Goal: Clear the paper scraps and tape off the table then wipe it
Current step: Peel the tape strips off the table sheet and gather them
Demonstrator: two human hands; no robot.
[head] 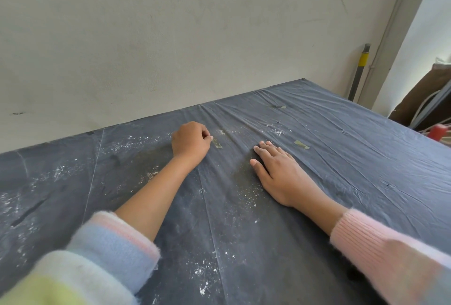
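Apparently working at a tape strip (217,143) toward the far edge of the table (301,80), the left hand (191,142) curls beside it; whether it pinches the end I cannot tell. The right hand (280,170) lies flat, unclenched, pinning the cover (353,170); best to peel low and slowly.

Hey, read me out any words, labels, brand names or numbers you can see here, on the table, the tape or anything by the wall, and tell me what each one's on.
There is no readable text in this view.
The greenish tape strips on the dark table cover look blank.
The yellow band on the grey pole by the wall shows no print.
The white marks on the cover are dust and scraps, not writing.
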